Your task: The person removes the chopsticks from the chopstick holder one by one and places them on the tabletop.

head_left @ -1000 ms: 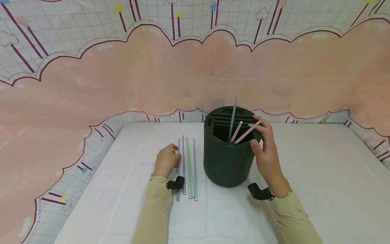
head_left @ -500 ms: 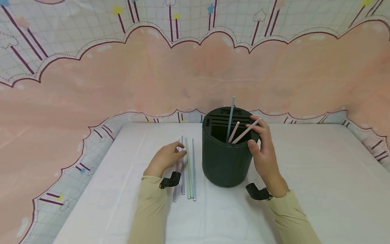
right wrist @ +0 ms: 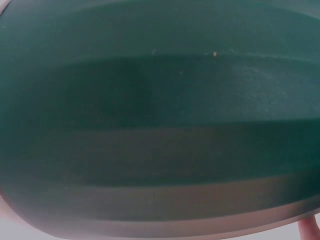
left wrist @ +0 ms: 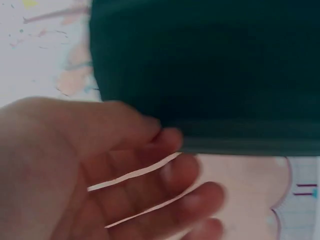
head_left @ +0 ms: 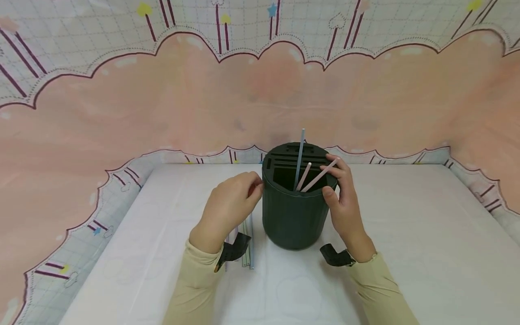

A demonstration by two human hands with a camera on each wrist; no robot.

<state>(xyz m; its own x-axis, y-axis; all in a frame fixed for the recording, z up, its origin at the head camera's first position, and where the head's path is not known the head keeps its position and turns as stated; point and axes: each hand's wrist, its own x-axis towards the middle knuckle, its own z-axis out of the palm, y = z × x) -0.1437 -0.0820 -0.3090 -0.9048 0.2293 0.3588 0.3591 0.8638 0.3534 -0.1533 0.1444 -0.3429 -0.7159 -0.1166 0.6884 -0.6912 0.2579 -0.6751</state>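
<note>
A dark green round container [head_left: 294, 221] with a slotted top stands upright on the table. One blue straw-like stick [head_left: 299, 158] and two pink sticks [head_left: 322, 173] lean in its open front part. My right hand [head_left: 345, 203] grips the container's right rim, thumb on the outer wall and fingers over the top. By the left rim is my left hand [head_left: 227, 205], with its thumb and index tips together in the left wrist view and no stick seen between them. Beneath that wrist lie several pastel sticks [head_left: 244, 262], partly hidden.
A white cloth [head_left: 134, 253] covers the table. Behind and to the left hangs a peach patterned backdrop [head_left: 183, 104]. Black wrist cameras [head_left: 336, 255] sit on both wrists. Close up, the container's wall [right wrist: 160, 100] fills most of the right wrist view.
My left hand has left the sticks on the table and moved up and right to the container's left rim. The right hand keeps its grip. The head view has turned slightly.
</note>
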